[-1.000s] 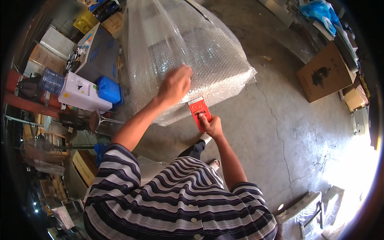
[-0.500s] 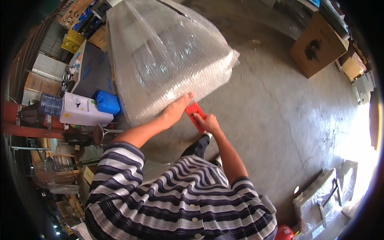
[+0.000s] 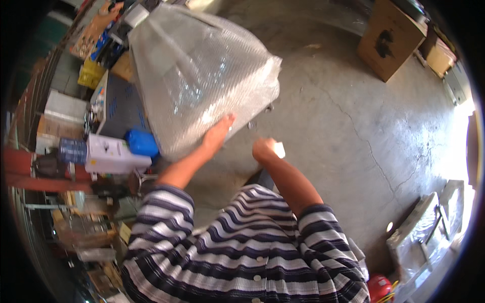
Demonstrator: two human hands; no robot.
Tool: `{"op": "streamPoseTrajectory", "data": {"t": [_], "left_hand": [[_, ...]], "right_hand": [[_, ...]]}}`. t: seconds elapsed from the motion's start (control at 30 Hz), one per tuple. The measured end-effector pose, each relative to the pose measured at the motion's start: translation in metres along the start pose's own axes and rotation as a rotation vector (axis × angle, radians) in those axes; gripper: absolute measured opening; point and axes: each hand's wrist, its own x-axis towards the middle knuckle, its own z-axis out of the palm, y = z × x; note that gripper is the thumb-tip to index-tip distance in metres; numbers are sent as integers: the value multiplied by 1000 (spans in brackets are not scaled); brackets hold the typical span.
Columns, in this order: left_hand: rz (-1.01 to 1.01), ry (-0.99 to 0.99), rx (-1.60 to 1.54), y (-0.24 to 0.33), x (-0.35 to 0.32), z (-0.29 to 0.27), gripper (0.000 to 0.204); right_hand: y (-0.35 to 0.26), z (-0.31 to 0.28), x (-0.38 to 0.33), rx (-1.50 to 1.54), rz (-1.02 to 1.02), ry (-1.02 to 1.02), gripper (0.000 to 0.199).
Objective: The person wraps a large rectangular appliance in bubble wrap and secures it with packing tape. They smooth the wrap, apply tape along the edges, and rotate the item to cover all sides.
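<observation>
A large bundle covered in clear bubble wrap (image 3: 202,76) stands in front of me, wide at its near lower edge and narrowing toward the far left. My left hand (image 3: 218,134) lies on its near edge with the fingers stretched out against the wrap. To the right of it, apart from the bundle, my right hand (image 3: 264,150) is closed over the floor. Its fingers are turned from view, so what it holds is hidden. A small pale patch (image 3: 279,149) shows beside the right wrist; I cannot tell what it is.
To the left are a white water dispenser (image 3: 113,154) with a clear blue bottle, a blue container (image 3: 141,142) and a dark panel (image 3: 121,103). A cardboard box (image 3: 391,40) stands at the far right. Plastic-wrapped furniture (image 3: 417,235) and a red rounded object (image 3: 379,287) lie lower right.
The red flat tool seen in my right hand is out of sight now. That hand has turned over and moved slightly up and right. My left hand stays on the bubble wrap. The view has shifted.
</observation>
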Motion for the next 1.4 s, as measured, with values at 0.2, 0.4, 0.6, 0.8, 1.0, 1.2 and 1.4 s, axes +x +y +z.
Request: {"op": "streamPoseTrajectory", "data": {"t": [0.2, 0.4, 0.6, 0.8, 1.0, 1.2, 1.4], "left_hand": [[51, -178, -70, 52, 6, 14, 76], [33, -465, -601, 33, 14, -46, 101], [556, -664, -2105, -171, 132, -152, 67], [-1101, 101, -1498, -324, 273, 7, 80], [-1405, -356, -1148, -325, 359, 174, 94], [-1478, -243, -1063, -309, 391, 190, 61], [-1698, -425, -1021, -343, 411, 158, 27]], "right_hand": [[88, 83, -66, 554, 310, -72, 62], [209, 139, -101, 787, 775, -71, 77], [321, 112, -74, 743, 874, -84, 74], [448, 31, 5, 787, 720, 82, 65], [566, -99, 80, 1068, 889, 238, 48], [653, -136, 146, 1049, 896, 125, 42], [727, -233, 317, 701, 727, 19, 59]]}}
